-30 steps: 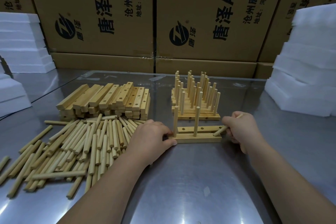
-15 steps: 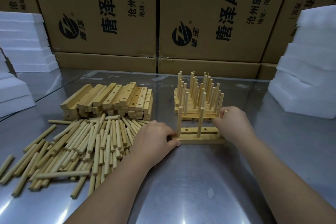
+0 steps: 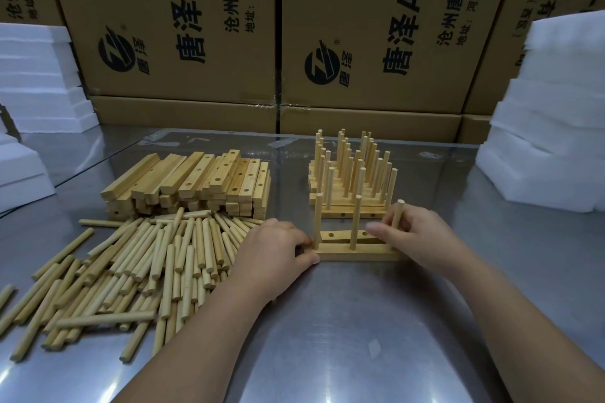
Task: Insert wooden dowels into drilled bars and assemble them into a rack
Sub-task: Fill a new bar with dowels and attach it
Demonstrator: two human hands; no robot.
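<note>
Two drilled wooden bars [image 3: 357, 253] lie side by side on the metal table in front of me. Two dowels stand upright in the near bar, one at its left end [image 3: 318, 221] and one in the middle [image 3: 356, 222]. My left hand [image 3: 275, 249] grips the bars' left end. My right hand [image 3: 415, 239] pinches a third dowel [image 3: 398, 214], held upright at the bars' right end. Its lower end is hidden by my fingers.
A stack of finished bars with upright dowels [image 3: 352, 180] stands just behind. Drilled bars [image 3: 193, 185] are piled at the left, with loose dowels [image 3: 131, 271] spread before them. White foam blocks [image 3: 550, 121] flank both sides; cardboard boxes [image 3: 360, 29] line the back.
My right hand has turned the dowel from lying slanted to upright and brought it over the bars' right end. My left hand has stayed on the left end.
</note>
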